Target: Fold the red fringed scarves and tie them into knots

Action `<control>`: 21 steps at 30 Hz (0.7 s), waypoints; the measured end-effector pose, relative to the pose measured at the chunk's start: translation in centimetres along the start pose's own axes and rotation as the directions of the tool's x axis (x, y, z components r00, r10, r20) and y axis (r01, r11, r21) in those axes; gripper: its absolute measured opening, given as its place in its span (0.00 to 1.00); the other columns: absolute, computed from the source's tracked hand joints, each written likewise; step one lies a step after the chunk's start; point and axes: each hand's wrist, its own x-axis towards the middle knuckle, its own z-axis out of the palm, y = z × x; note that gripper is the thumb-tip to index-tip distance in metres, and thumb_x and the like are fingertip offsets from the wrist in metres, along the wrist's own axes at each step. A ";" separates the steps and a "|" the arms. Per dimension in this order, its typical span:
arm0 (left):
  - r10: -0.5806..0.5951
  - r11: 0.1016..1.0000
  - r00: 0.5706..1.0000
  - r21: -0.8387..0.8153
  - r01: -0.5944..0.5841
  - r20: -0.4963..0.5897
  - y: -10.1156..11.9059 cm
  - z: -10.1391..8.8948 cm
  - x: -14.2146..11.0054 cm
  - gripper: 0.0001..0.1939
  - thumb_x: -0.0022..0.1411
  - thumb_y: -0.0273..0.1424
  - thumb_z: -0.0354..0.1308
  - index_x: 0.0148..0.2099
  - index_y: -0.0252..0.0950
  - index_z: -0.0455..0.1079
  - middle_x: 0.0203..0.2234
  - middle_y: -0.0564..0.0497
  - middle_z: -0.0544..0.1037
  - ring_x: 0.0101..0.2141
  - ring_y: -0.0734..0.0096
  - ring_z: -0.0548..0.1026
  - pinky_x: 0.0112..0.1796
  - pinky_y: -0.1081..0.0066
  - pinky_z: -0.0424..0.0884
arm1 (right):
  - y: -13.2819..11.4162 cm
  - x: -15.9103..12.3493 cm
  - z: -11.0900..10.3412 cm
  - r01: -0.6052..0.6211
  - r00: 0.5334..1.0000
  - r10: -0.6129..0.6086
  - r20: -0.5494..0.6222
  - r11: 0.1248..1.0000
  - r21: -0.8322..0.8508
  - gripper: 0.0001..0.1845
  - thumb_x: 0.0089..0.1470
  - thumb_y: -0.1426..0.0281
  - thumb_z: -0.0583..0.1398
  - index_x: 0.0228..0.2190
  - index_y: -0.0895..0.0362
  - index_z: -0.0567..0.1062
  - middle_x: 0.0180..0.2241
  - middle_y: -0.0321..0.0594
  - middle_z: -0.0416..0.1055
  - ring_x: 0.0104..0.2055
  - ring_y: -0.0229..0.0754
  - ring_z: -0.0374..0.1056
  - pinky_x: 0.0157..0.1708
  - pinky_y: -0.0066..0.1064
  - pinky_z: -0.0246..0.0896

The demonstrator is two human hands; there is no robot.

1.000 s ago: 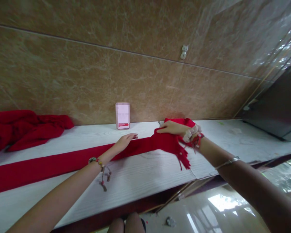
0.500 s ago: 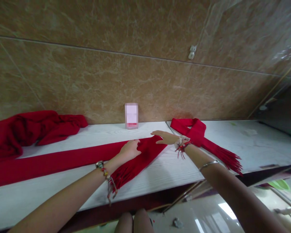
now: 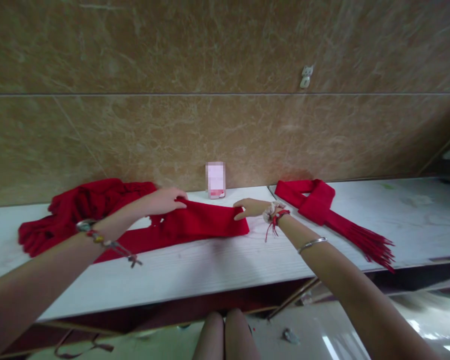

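Pinching folded red scarf (image 3: 206,221) by top edge w/ L hand (image 3: 163,201), R hand (image 3: 253,207) curled at fold's R end, grip unclear; on white table (image 3: 195,267). To L, bunched red cloth (image 3: 82,202), partly behind forearm; to R, looped fringed scarf (image 3: 317,202). Behind, upright phone (image 3: 216,179) nr tiled wall (image 3: 165,135), screen pixelated, unreadable.

The single view looks from the wearer's head, forward and steeply down, at arm's reach: marbled wall tiles (image 3: 172,135) fill the upper half, the white countertop (image 3: 210,265) crosses below, and the wearer's knees (image 3: 225,335) show bottom centre.
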 end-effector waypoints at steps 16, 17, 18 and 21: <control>0.013 0.990 0.981 0.138 0.014 -0.192 -1.0 -9.3 -1.2 0.17 0.54 0.37 0.49 0.41 0.34 0.71 0.35 0.52 0.74 0.37 0.67 0.70 0.41 0.72 0.62 | -0.7 -8.0 -8.5 -0.012 0.790 0.152 -0.594 0.973 0.232 0.24 0.44 0.53 0.58 0.28 0.63 0.75 0.27 0.41 0.72 0.30 0.40 0.66 0.31 0.32 0.59; 0.045 0.994 0.979 0.109 -0.023 -0.200 -0.5 -9.4 -0.9 0.18 0.54 0.37 0.49 0.42 0.34 0.71 0.34 0.52 0.74 0.36 0.68 0.70 0.40 0.73 0.62 | -0.8 -9.2 -10.1 -0.043 0.756 0.150 -0.637 0.983 0.180 0.24 0.46 0.53 0.57 0.28 0.63 0.75 0.27 0.42 0.72 0.30 0.39 0.66 0.30 0.31 0.58; 0.073 0.995 0.976 0.082 -0.057 -0.204 -0.3 -9.6 -0.8 0.19 0.54 0.38 0.48 0.42 0.33 0.71 0.33 0.53 0.74 0.35 0.69 0.70 0.40 0.74 0.62 | -1.1 -10.3 -11.6 -0.065 0.729 0.130 -0.672 0.990 0.121 0.24 0.48 0.53 0.55 0.29 0.63 0.75 0.27 0.42 0.73 0.29 0.38 0.66 0.30 0.31 0.58; 0.114 0.993 0.972 0.032 -0.110 -0.206 -1.5 -10.6 -1.1 0.22 0.54 0.41 0.48 0.42 0.31 0.71 0.30 0.54 0.74 0.32 0.72 0.69 0.36 0.75 0.63 | -2.6 -11.5 -15.0 -0.075 0.700 0.014 -0.714 0.996 -0.053 0.21 0.49 0.54 0.56 0.28 0.60 0.76 0.25 0.42 0.73 0.27 0.38 0.65 0.27 0.31 0.58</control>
